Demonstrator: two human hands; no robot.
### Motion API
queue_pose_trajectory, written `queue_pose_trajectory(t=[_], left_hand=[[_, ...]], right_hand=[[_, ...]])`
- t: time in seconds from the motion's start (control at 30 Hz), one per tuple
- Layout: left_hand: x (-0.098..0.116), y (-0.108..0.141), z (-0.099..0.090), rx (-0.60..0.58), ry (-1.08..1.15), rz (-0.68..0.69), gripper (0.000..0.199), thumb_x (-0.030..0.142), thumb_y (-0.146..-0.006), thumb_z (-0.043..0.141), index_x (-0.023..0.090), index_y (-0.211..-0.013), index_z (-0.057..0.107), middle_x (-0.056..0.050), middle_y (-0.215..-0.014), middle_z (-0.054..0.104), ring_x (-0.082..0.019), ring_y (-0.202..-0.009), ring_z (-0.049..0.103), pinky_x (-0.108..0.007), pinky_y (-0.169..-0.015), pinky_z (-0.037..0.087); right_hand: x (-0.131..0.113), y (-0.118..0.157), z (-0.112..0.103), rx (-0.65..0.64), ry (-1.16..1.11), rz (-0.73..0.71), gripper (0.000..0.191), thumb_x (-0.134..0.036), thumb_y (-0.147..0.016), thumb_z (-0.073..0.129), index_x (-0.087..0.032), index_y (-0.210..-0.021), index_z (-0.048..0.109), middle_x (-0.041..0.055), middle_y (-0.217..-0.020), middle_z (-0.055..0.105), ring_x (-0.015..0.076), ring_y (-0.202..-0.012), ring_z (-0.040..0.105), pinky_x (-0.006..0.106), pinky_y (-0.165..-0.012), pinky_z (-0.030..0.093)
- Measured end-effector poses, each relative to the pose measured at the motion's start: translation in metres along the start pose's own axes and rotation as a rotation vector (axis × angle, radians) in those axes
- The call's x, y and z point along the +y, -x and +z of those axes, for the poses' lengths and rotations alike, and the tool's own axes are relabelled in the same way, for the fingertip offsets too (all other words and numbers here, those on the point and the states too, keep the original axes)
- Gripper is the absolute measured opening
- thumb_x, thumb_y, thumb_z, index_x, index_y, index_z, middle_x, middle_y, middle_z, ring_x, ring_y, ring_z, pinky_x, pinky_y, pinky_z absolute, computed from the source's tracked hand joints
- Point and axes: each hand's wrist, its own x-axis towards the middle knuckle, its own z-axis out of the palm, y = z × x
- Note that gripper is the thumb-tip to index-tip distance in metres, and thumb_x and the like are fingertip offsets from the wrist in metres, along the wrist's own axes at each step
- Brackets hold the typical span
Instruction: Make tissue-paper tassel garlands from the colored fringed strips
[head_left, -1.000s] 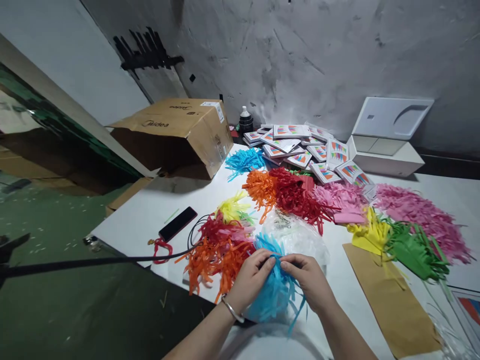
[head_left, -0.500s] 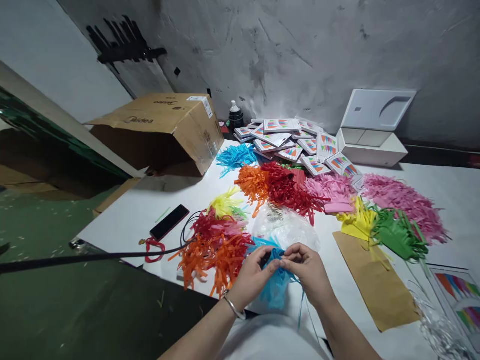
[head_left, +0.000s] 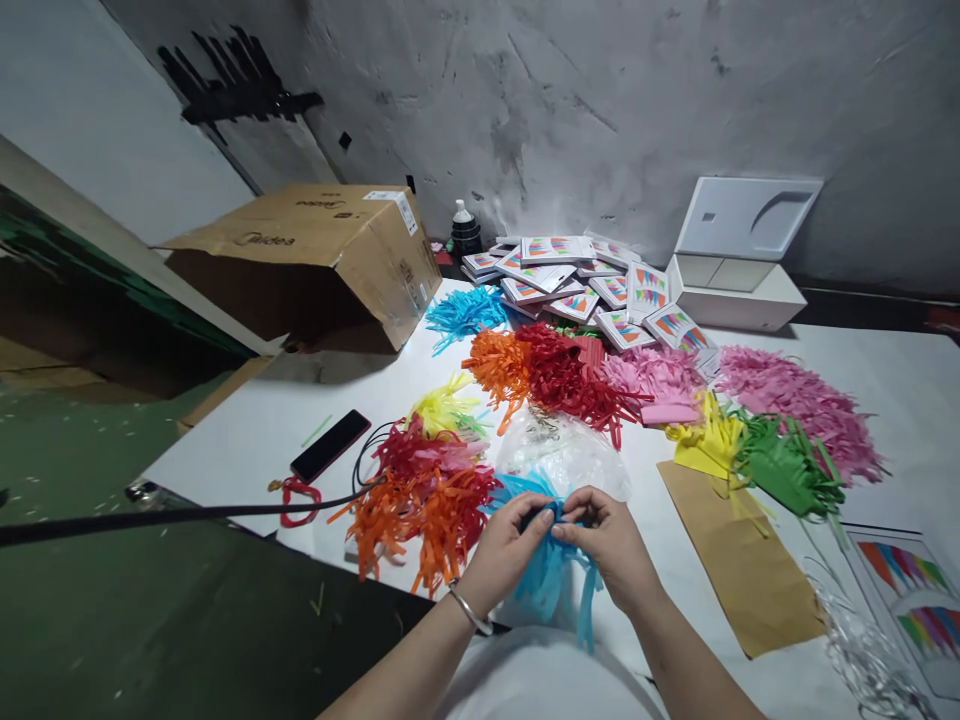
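Note:
A blue fringed paper tassel is pinched between my two hands near the front edge of the table. My left hand is closed on its left side, thumb and fingertips together. My right hand grips it from the right, fingers curled. Blue strips hang below both hands, and some spread out behind them. Just left of my left hand lie orange tassels with red ones behind. Beyond my hands rests a clear plastic bag.
A cardboard box lies at back left, and packaged cards are piled near the wall. A phone sits left. Pink fringe, green fringe and brown card are right. A black cable crosses the left edge.
My hands stay together on the blue tassel. More blue strips now hang down below my right hand. The view has shifted slightly.

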Motion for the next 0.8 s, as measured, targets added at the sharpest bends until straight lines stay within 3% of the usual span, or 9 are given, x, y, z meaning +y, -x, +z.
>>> queue_pose_trajectory(t=[0.2,0.3,0.4,0.5,0.6,0.7,0.8], left_hand=[[0.007,-0.004,0.001,0.046,-0.002,-0.021,0.026,0.038,-0.086,0.053,0.017,-0.094,0.067,-0.007,-0.094,0.068,-0.021,-0.091,0.061,-0.032,-0.085,0.046],[0.007,-0.004,0.005,0.045,-0.041,0.011,0.026,0.038,-0.084,0.056,0.019,-0.099,0.067,-0.007,-0.100,0.068,-0.022,-0.095,0.060,-0.033,-0.087,0.045],[-0.002,-0.002,0.006,0.031,-0.083,0.022,0.026,0.040,-0.085,0.056,0.019,-0.095,0.068,-0.007,-0.097,0.068,-0.022,-0.095,0.060,-0.034,-0.087,0.045],[-0.019,0.002,0.004,0.062,-0.081,-0.040,0.030,0.042,-0.086,0.052,0.018,-0.094,0.068,-0.007,-0.097,0.068,-0.023,-0.094,0.061,-0.034,-0.087,0.046],[-0.037,0.008,0.002,0.097,-0.089,-0.106,0.032,0.045,-0.085,0.053,0.018,-0.096,0.068,-0.007,-0.098,0.069,-0.024,-0.095,0.061,-0.034,-0.088,0.045],[-0.047,0.014,0.006,0.082,-0.089,-0.130,0.035,0.048,-0.084,0.054,0.018,-0.092,0.069,-0.006,-0.094,0.070,-0.024,-0.093,0.061,-0.034,-0.086,0.045],[-0.049,0.017,0.010,0.092,-0.079,-0.155,0.037,0.049,-0.084,0.053,0.018,-0.093,0.069,-0.007,-0.094,0.070,-0.025,-0.093,0.061,-0.034,-0.086,0.045]], right_hand=[[-0.002,0.003,-0.008,-0.051,0.041,-0.021,0.023,-0.036,-0.070,0.072,-0.017,-0.083,0.068,0.0004,-0.069,0.063,0.0135,-0.065,0.055,0.024,-0.059,0.042],[-0.003,0.005,-0.006,-0.040,0.173,-0.132,0.016,-0.034,-0.073,0.069,-0.019,-0.081,0.069,0.0021,-0.077,0.067,0.0170,-0.073,0.060,0.027,-0.067,0.046],[0.001,0.005,-0.009,-0.114,0.272,-0.202,0.015,-0.033,-0.079,0.064,-0.021,-0.084,0.071,0.0031,-0.084,0.070,0.0191,-0.081,0.062,0.029,-0.075,0.048],[0.015,-0.003,-0.023,-0.007,0.321,-0.212,0.019,-0.035,-0.082,0.060,-0.020,-0.086,0.071,0.0042,-0.082,0.070,0.0201,-0.077,0.064,0.030,-0.071,0.050],[0.033,-0.023,-0.037,0.134,0.512,-0.317,0.022,-0.030,-0.086,0.051,-0.019,-0.091,0.070,0.0060,-0.087,0.070,0.0198,-0.078,0.065,0.030,-0.070,0.051],[0.046,-0.064,-0.035,0.084,0.677,-0.404,0.027,-0.017,-0.085,0.045,-0.019,-0.098,0.069,0.0059,-0.095,0.069,0.0184,-0.087,0.065,0.030,-0.079,0.050],[0.052,-0.121,-0.018,0.014,0.766,-0.411,0.029,-0.010,-0.084,0.046,-0.020,-0.098,0.069,0.0053,-0.102,0.069,0.0185,-0.099,0.062,0.031,-0.090,0.045]])
